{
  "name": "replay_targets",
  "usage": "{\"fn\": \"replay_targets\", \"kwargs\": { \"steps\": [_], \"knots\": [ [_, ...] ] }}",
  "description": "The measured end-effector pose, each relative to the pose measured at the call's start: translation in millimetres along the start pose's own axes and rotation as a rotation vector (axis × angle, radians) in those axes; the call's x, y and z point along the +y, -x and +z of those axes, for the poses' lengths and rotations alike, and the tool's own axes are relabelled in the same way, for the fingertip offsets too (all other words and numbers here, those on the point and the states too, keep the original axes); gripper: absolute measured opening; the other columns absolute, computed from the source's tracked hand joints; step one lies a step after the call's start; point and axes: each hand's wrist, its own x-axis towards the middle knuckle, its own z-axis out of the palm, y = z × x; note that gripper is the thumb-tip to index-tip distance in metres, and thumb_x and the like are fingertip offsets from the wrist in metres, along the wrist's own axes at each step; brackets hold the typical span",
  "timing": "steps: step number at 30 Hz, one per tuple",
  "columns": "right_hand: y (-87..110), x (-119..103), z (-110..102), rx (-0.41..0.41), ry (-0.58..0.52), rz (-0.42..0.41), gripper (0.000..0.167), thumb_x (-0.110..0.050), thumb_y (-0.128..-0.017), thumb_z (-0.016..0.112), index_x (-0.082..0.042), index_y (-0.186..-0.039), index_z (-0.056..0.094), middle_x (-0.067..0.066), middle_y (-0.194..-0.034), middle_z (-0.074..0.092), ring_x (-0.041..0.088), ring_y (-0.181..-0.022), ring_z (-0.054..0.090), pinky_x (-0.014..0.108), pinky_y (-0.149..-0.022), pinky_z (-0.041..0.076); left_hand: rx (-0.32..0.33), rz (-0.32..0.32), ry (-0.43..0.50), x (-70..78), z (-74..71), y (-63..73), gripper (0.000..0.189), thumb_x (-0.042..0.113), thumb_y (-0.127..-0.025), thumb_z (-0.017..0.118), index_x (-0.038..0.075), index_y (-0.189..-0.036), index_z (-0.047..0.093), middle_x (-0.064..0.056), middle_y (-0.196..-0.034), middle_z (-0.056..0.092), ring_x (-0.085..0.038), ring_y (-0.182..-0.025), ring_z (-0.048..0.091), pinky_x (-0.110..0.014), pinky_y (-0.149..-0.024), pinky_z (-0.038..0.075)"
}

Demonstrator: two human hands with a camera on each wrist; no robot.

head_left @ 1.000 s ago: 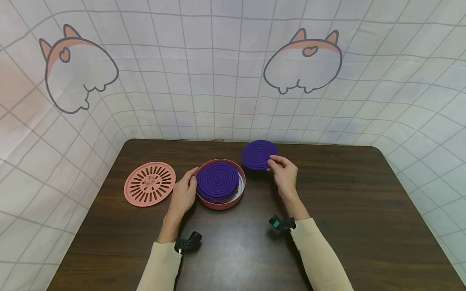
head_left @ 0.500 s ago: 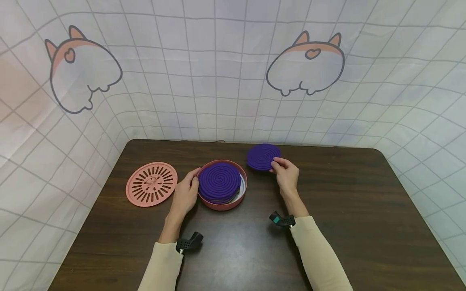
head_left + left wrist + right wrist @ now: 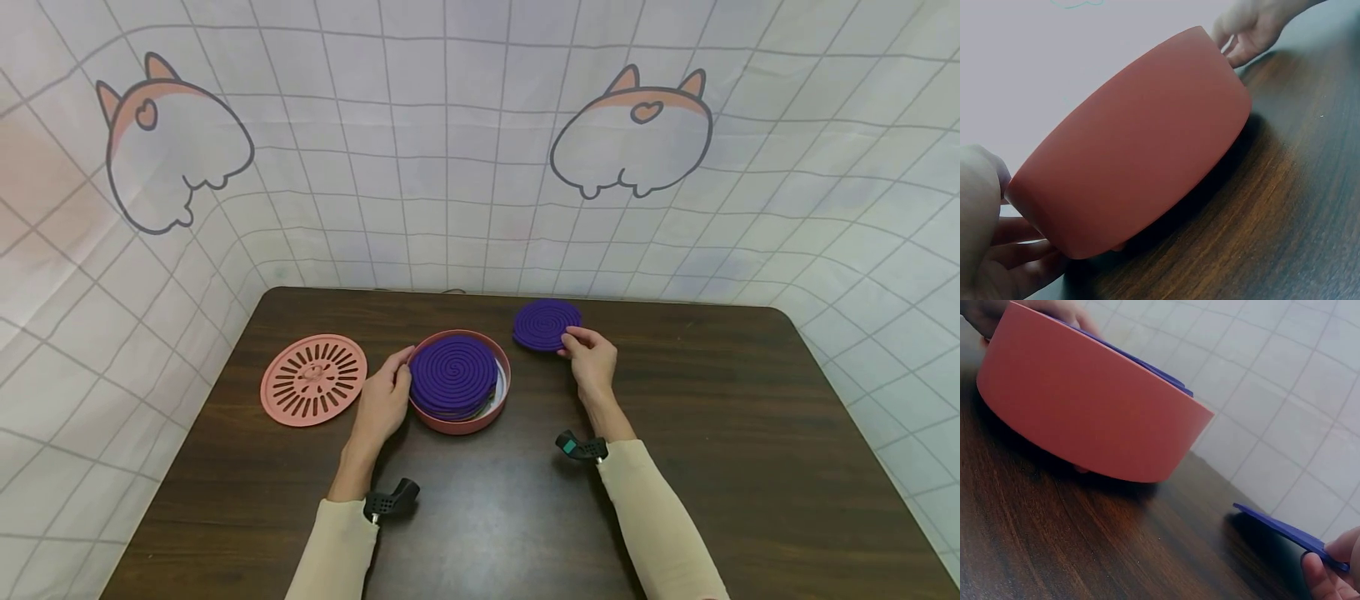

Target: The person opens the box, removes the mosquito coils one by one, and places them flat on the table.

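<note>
A round red box sits left of the table's middle, holding a stack topped by a purple spiral mosquito coil. Something white and a greenish edge show beneath the stack. My left hand grips the box's left side, thumb near the rim, as the left wrist view shows too. To the right of the box, my right hand pinches the near right edge of a second purple coil. In the right wrist view this coil tilts, its far edge low over the tabletop; whether it touches is unclear.
A pink slotted lid lies flat on the dark wooden table, left of my left hand. White grid-patterned cloth with cartoon dog prints rises behind the table and along both sides.
My right hand has lowered the pinched coil slightly and shifted it right, away from the box. My left hand stays on the box. The whole head view has drifted a little.
</note>
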Motion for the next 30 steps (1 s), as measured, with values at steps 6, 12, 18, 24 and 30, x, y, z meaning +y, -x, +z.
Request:
{"fn": "replay_targets", "kwargs": {
  "steps": [6, 12, 18, 24, 30],
  "knots": [
    [-2.0, 1.9, -1.0, -0.012, -0.004, 0.009, 0.025, 0.001, -0.091, 0.069, 0.009, -0.115, 0.068, 0.010, -0.098, 0.062, 0.008, -0.066, 0.066, 0.021, -0.067, 0.060, 0.015, 0.020, -0.005, 0.0, 1.7, -0.1, 0.041, 0.024, -0.105, 0.042, 0.017, -0.142, 0.057, -0.010, -0.140, 0.063, -0.029, -0.131, 0.058, -0.051, -0.109, 0.046],
    [-1.9, 0.6, -3.4, -0.023, 0.025, 0.031, 0.026, -0.004, -0.092, 0.069, 0.008, -0.116, 0.068, 0.008, -0.096, 0.061, 0.008, -0.065, 0.068, 0.022, -0.069, 0.061, 0.029, 0.026, -0.006, -1.2, 2.4, -0.9, 0.041, 0.024, -0.105, 0.042, 0.016, -0.142, 0.058, -0.010, -0.138, 0.064, -0.029, -0.129, 0.060, -0.051, -0.108, 0.047],
    [0.8, -1.5, -5.4, -0.036, 0.117, 0.031, 0.026, -0.001, -0.094, 0.060, 0.004, -0.117, 0.069, 0.012, -0.103, 0.063, 0.009, -0.067, 0.070, 0.022, -0.071, 0.061, 0.031, 0.029, -0.008, -3.2, 2.7, -1.8, 0.041, 0.024, -0.105, 0.041, 0.016, -0.142, 0.057, -0.011, -0.139, 0.063, -0.030, -0.129, 0.059, -0.052, -0.108, 0.047],
    [4.0, -1.3, -6.5, -0.037, 0.160, 0.003, 0.027, -0.001, -0.095, 0.057, 0.002, -0.118, 0.070, 0.017, -0.107, 0.066, 0.011, -0.070, 0.071, 0.022, -0.072, 0.061, 0.023, 0.024, -0.004, -2.5, 2.2, -0.7, 0.041, 0.024, -0.105, 0.042, 0.016, -0.142, 0.057, -0.010, -0.139, 0.063, -0.029, -0.130, 0.059, -0.051, -0.109, 0.046],
    [5.6, 0.6, -8.0, -0.020, 0.174, -0.026, 0.022, -0.004, -0.095, 0.063, 0.002, -0.115, 0.071, 0.019, -0.103, 0.069, 0.008, -0.068, 0.071, 0.023, -0.071, 0.061, 0.014, 0.016, -0.004, -1.7, 1.6, 0.1, 0.041, 0.024, -0.105, 0.042, 0.017, -0.143, 0.057, -0.010, -0.140, 0.062, -0.029, -0.131, 0.058, -0.050, -0.110, 0.046]
  ]
}}
